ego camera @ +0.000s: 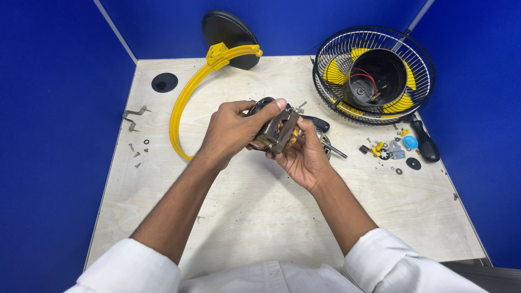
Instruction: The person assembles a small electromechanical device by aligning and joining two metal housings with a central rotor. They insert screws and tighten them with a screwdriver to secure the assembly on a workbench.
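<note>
Both hands hold a small fan motor (279, 130), a brown metal block with copper windings, above the middle of the table. My left hand (233, 130) grips it from the left, thumb across its top. From below and to the right, my right hand (304, 154) cups the motor with fingers curled round its side. A thin metal shaft (335, 150) sticks out to the right beneath my right hand.
A black wire fan guard (374, 73) with a black housing and yellow blades lies at the back right. A yellow curved stand (187, 97) on a black round base (228, 30) lies back left. Two screwdrivers (424, 142), loose screws (138, 152), a bracket (133, 115) and small parts (388, 151) are scattered around the plywood table (260, 217).
</note>
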